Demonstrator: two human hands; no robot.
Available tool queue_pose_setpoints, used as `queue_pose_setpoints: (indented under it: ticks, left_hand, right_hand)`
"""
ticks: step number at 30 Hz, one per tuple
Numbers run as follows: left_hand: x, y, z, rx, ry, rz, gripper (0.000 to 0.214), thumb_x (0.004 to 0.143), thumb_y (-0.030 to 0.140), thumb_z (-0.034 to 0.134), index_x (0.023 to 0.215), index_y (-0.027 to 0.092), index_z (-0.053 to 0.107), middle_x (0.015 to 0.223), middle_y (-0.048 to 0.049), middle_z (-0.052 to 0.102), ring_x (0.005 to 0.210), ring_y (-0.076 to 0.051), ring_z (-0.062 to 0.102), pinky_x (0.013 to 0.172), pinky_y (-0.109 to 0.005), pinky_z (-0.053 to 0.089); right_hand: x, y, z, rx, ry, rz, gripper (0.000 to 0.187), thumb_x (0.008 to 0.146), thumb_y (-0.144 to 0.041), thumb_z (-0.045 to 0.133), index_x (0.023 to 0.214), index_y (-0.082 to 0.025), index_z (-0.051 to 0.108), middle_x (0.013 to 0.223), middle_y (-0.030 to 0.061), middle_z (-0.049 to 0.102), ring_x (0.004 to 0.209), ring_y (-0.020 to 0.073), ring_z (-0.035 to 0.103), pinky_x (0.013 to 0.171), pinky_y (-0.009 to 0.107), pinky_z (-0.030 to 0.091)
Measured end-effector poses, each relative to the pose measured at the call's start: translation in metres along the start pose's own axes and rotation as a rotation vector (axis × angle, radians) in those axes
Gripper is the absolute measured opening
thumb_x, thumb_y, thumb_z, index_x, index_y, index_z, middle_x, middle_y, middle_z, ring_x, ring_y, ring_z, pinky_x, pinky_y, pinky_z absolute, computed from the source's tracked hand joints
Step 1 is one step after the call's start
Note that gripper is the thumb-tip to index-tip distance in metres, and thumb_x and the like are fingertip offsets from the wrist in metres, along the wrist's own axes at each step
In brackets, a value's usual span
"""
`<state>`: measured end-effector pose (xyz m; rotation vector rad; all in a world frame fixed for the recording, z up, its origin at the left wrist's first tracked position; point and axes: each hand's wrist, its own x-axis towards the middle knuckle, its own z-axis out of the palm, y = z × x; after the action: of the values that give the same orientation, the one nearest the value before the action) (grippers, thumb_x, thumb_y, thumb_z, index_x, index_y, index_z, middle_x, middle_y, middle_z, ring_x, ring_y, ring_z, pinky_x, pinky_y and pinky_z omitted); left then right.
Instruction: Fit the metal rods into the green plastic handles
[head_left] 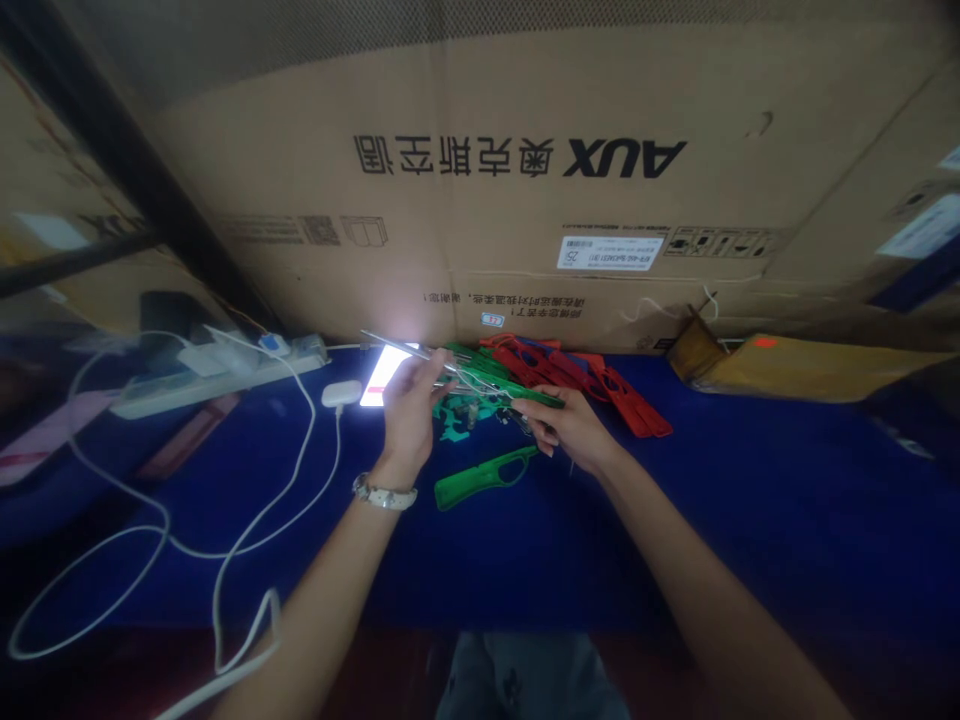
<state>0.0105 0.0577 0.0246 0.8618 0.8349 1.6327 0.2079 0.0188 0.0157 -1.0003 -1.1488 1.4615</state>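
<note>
My left hand (411,412) is closed on a thin metal tube (394,344), which points up to the left. Between the thumb and fingers of my right hand (566,425) is a green plastic handle shell (536,392). Thin pale wires (476,380) run between the two hands. Below them, another green handle shell (486,478) with a finger hole lies flat on the blue cloth. Small teal plastic parts (454,420) lie in a heap beneath my hands, partly hidden. Red handle shells (626,400) are piled behind my right hand.
A lit phone (375,388) lies behind my left hand, beside a white charger (342,394). White cables (225,553) loop over the left side near a power strip (217,378). A large cardboard box (487,90) walls off the back. A yellow envelope (795,368) lies at the right.
</note>
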Motion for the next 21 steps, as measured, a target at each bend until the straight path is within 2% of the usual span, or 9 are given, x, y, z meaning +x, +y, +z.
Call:
queue_pose_setpoints:
  ticks: [5, 8, 14, 21]
  left_hand:
    - [-0.0005, -0.0008, 0.0023, -0.007, -0.003, -0.050, 0.036, 0.062, 0.039, 0.091, 0.078, 0.018, 0.066, 0.089, -0.0045, 0.078, 0.077, -0.015, 0.072, 0.076, -0.028, 0.057]
    - [-0.0011, -0.0023, 0.0037, -0.022, -0.005, -0.057, 0.039, 0.058, 0.038, 0.094, 0.079, 0.018, 0.067, 0.086, -0.0048, 0.078, 0.076, -0.015, 0.073, 0.076, -0.027, 0.057]
    - [-0.0018, -0.0068, 0.0031, -0.041, 0.019, -0.085, 0.034, 0.062, 0.038, 0.092, 0.076, 0.018, 0.068, 0.088, -0.0030, 0.079, 0.064, -0.010, 0.066, 0.070, -0.025, 0.056]
    - [-0.0021, -0.0101, 0.0054, -0.070, 0.036, -0.082, 0.032, 0.057, 0.034, 0.094, 0.072, 0.017, 0.071, 0.085, -0.0024, 0.078, 0.069, -0.010, 0.067, 0.073, -0.024, 0.055]
  right_hand:
    - [-0.0015, -0.0013, 0.0011, -0.019, -0.013, -0.023, 0.040, 0.071, -0.043, 0.086, 0.066, -0.018, 0.055, 0.044, -0.0085, 0.047, 0.036, 0.0050, 0.033, 0.032, 0.021, 0.040]
    - [-0.0019, -0.0015, 0.0013, -0.020, -0.008, -0.025, 0.039, 0.071, -0.042, 0.086, 0.066, -0.018, 0.055, 0.045, -0.0084, 0.047, 0.036, 0.0052, 0.033, 0.032, 0.021, 0.040]
    - [-0.0015, -0.0010, 0.0042, -0.052, -0.004, -0.015, 0.040, 0.070, -0.044, 0.086, 0.067, -0.019, 0.055, 0.044, -0.0083, 0.048, 0.035, 0.0056, 0.034, 0.032, 0.021, 0.041]
    - [-0.0025, -0.0003, 0.0054, -0.059, -0.006, -0.029, 0.039, 0.071, -0.045, 0.086, 0.070, -0.019, 0.056, 0.043, -0.0090, 0.047, 0.035, 0.0057, 0.033, 0.032, 0.021, 0.041]
